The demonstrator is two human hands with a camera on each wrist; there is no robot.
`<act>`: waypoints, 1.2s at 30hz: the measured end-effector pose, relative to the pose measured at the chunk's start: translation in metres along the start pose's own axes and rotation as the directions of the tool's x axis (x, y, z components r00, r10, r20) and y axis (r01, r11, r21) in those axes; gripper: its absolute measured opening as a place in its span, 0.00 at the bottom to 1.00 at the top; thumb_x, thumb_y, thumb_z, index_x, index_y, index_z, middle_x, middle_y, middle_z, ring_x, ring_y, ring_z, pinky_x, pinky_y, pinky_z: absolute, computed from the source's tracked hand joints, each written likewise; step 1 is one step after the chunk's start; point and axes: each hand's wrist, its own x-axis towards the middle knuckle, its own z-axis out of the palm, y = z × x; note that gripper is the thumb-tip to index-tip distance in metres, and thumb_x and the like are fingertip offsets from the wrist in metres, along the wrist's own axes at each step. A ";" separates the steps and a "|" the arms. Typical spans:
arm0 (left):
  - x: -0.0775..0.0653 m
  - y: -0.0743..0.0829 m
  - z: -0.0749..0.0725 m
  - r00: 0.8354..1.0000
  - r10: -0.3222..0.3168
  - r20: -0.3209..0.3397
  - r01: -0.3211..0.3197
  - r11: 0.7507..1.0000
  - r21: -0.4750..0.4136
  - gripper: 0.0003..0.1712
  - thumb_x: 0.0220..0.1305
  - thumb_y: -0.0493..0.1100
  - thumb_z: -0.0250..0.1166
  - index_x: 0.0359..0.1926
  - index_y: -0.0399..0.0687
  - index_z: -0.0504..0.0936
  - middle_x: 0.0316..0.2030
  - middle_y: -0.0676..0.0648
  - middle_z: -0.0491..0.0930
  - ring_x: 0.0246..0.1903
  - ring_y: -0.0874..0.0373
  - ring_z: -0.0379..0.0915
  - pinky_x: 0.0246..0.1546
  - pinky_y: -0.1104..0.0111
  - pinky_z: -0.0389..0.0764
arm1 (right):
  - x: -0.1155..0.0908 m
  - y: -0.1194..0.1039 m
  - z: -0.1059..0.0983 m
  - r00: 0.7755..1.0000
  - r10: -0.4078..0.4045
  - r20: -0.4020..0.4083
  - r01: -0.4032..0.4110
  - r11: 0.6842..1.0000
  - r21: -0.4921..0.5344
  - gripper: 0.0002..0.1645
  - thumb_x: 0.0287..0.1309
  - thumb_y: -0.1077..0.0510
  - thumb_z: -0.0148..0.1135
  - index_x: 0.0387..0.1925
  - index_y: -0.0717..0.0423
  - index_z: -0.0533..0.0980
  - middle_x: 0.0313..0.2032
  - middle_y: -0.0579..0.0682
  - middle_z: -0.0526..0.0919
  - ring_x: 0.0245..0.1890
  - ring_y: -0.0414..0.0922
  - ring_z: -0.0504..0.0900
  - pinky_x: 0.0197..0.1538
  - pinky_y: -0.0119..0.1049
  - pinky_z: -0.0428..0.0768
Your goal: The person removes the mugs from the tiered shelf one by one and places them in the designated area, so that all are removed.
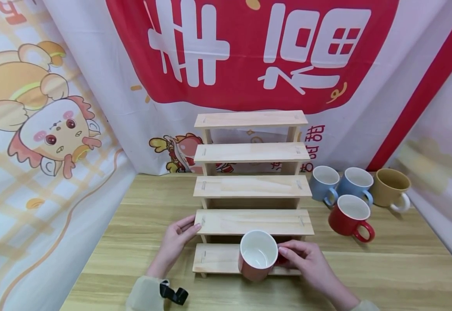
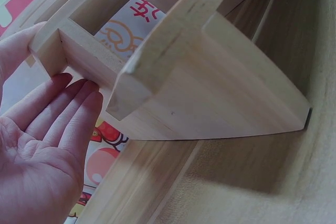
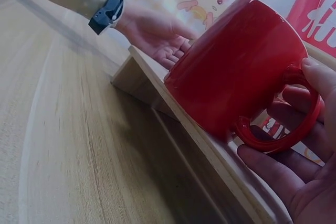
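Note:
In the head view, a red mug [image 1: 256,264] with a white inside is at the lowest step of a tiered wooden shelf [image 1: 253,222]. My right hand [image 1: 306,259] grips the mug's handle from the right; the right wrist view shows the fingers around that red handle [image 3: 294,135]. In that view the mug [image 3: 236,72] is tilted, close over the step's board; whether it touches is hard to tell. At the left end of the second-lowest step, my left hand [image 1: 174,242] pinches the board, thumb above and fingers [image 2: 79,98] below.
To the right of the shelf stand another red mug [image 1: 350,216], two blue mugs [image 1: 320,188] and a tan mug [image 1: 389,186] with a white handle. Everything rests on a wood-grain table [image 1: 140,203]. Printed cloth [image 1: 101,86] hangs behind and along the sides.

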 end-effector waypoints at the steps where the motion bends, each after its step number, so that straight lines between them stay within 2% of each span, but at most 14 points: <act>1: 0.000 0.000 0.000 1.000 -0.003 -0.001 0.003 1.000 -0.002 0.30 0.67 0.34 0.68 0.66 0.25 0.71 0.59 0.30 0.77 0.53 0.54 0.80 0.56 0.66 0.79 | 0.000 0.000 0.000 1.000 -0.001 -0.004 0.001 1.000 -0.005 0.14 0.71 0.65 0.61 0.48 0.76 0.80 0.43 0.62 0.86 0.40 0.45 0.87 0.43 0.44 0.87; 9: 0.001 -0.001 -0.001 1.000 -0.022 -0.005 0.022 1.000 0.000 0.31 0.66 0.36 0.70 0.66 0.27 0.72 0.58 0.31 0.78 0.55 0.51 0.79 0.57 0.66 0.79 | -0.001 0.002 0.001 0.999 -0.009 -0.033 0.008 1.000 -0.028 0.12 0.69 0.65 0.62 0.47 0.74 0.82 0.42 0.60 0.87 0.40 0.46 0.87 0.42 0.44 0.88; 14: 0.001 -0.002 -0.001 1.000 -0.019 -0.001 0.019 1.000 -0.007 0.30 0.66 0.35 0.69 0.66 0.27 0.72 0.58 0.31 0.78 0.54 0.53 0.80 0.57 0.65 0.79 | -0.001 0.003 0.001 0.999 -0.031 -0.030 0.030 0.999 -0.025 0.12 0.69 0.66 0.63 0.46 0.73 0.82 0.42 0.59 0.87 0.39 0.45 0.87 0.41 0.44 0.88; 22: 0.001 -0.002 -0.001 1.000 -0.019 -0.001 0.019 1.000 -0.010 0.30 0.66 0.35 0.69 0.65 0.27 0.72 0.58 0.31 0.78 0.54 0.54 0.80 0.56 0.66 0.80 | -0.003 -0.001 -0.004 0.996 -0.061 -0.058 0.055 0.994 -0.091 0.09 0.67 0.66 0.64 0.44 0.68 0.84 0.40 0.55 0.88 0.38 0.44 0.87 0.40 0.43 0.88; 29: 0.001 0.000 0.000 1.000 -0.012 -0.003 0.012 1.000 -0.006 0.30 0.67 0.35 0.69 0.66 0.26 0.72 0.58 0.31 0.78 0.55 0.53 0.79 0.56 0.66 0.80 | -0.007 -0.015 -0.015 0.987 -0.121 -0.107 0.101 0.979 -0.179 0.07 0.65 0.70 0.65 0.42 0.65 0.86 0.40 0.52 0.89 0.40 0.40 0.85 0.40 0.37 0.88; 32: 0.001 -0.001 -0.001 1.000 -0.023 -0.005 0.023 1.000 -0.005 0.30 0.66 0.35 0.69 0.66 0.27 0.72 0.58 0.31 0.78 0.55 0.52 0.79 0.56 0.66 0.79 | -0.010 -0.025 -0.022 0.985 -0.115 -0.125 0.087 0.974 -0.209 0.07 0.65 0.70 0.65 0.42 0.64 0.86 0.39 0.51 0.89 0.40 0.40 0.86 0.41 0.35 0.87; 36: 0.001 -0.001 -0.001 1.000 -0.031 -0.007 0.031 1.000 -0.005 0.30 0.66 0.35 0.70 0.66 0.27 0.72 0.58 0.31 0.78 0.55 0.51 0.79 0.56 0.66 0.79 | -0.015 -0.039 -0.035 0.986 -0.092 -0.140 0.063 0.978 -0.199 0.08 0.66 0.68 0.64 0.44 0.68 0.85 0.40 0.50 0.89 0.37 0.44 0.88 0.39 0.39 0.88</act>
